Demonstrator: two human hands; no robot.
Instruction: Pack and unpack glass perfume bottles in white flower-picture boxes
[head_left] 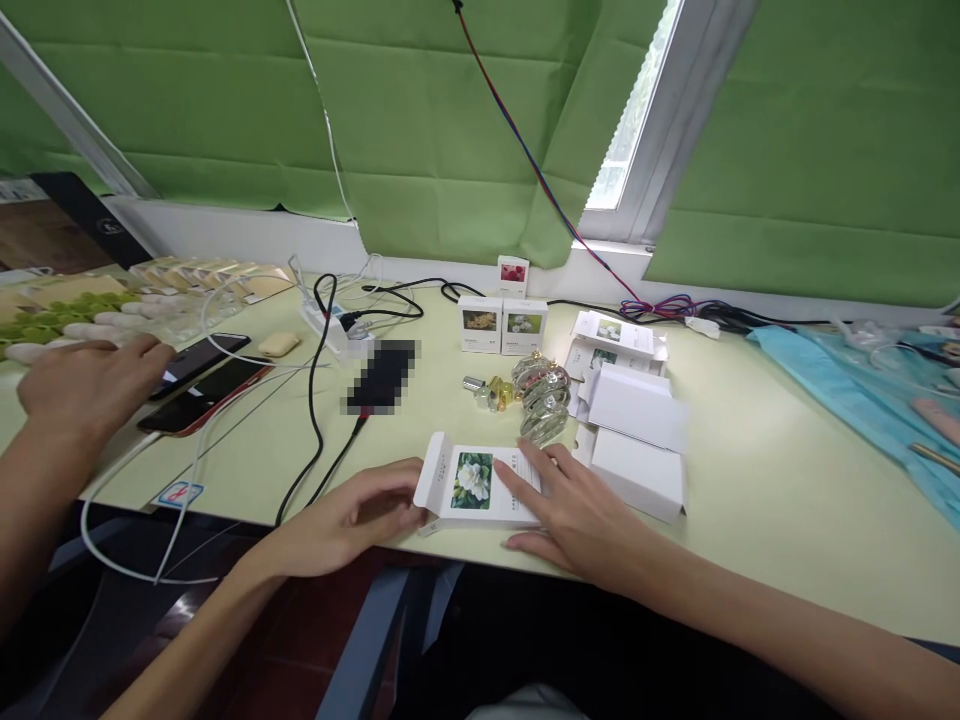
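Note:
A white carton (439, 478) printed with a white flower lies flat near the table's front edge, its left end flap raised. My left hand (367, 515) is at that open end, fingers curled against the flap. Across the carton's right part rests my right hand (574, 505), fingers spread over its top and the thumb low at the near side. Just beyond it are a cluster of clear packaged pieces (544, 395) and small yellow and silver-capped bottles (491, 392). More white cartons (637, 470), some with flaps open, lie to the right of these.
Three small picture boxes (502, 327) stand at the back. On the left are a pixelated dark device (382, 377), phones (206, 395), a power strip (334, 330) and looping cables. A co-worker's hand (97, 390) rests by the phones. Blue plastic sheeting (847, 400) covers the far right.

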